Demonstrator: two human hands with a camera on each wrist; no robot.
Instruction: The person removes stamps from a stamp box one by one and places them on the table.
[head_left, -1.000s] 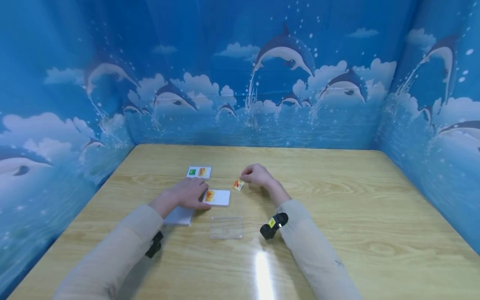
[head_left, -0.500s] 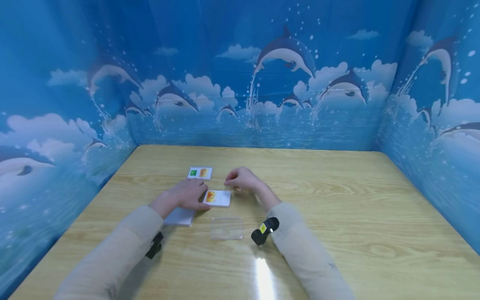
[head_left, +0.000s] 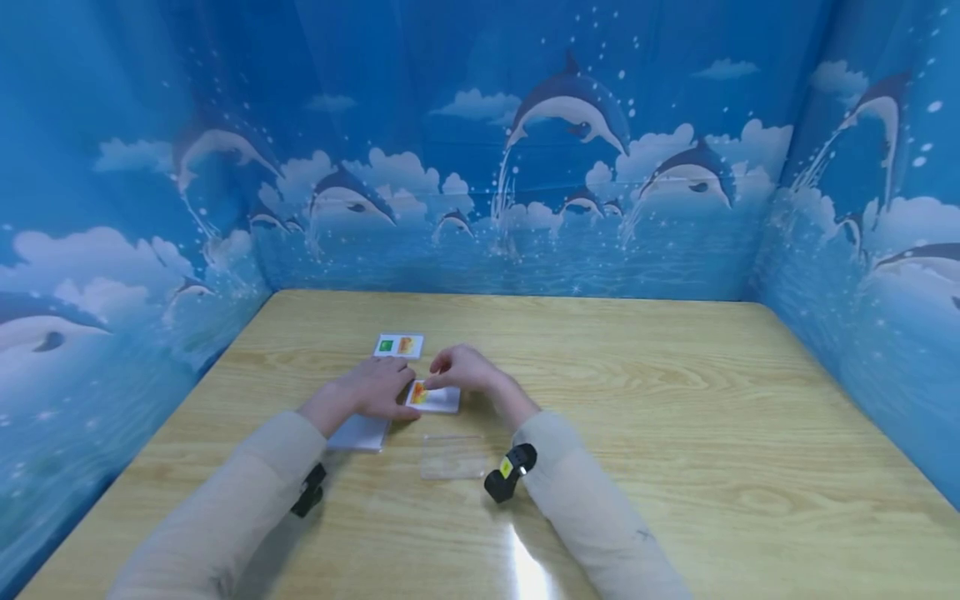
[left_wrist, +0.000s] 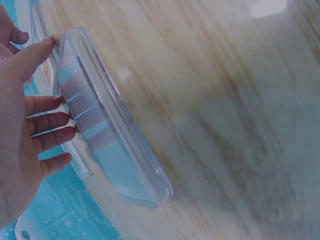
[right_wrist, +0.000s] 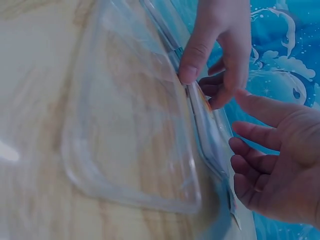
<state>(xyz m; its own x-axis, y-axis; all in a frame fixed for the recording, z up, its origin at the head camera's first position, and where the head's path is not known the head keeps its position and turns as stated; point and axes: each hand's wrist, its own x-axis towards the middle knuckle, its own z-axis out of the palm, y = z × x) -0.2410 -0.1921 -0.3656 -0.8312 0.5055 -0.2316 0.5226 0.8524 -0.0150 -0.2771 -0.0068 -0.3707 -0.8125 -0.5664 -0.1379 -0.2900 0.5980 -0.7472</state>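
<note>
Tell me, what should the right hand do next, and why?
Perhaps lower the right hand to the blank part of the white card: the left hand is at the other end, and this card shows one picture, the farther card two. Anything the right hand holds is hidden.

The card (head_left: 438,402) is white and orange, the table (head_left: 675,433) tan wood-grained, the backdrop (head_left: 420,100) dolphin-patterned blue.
</note>
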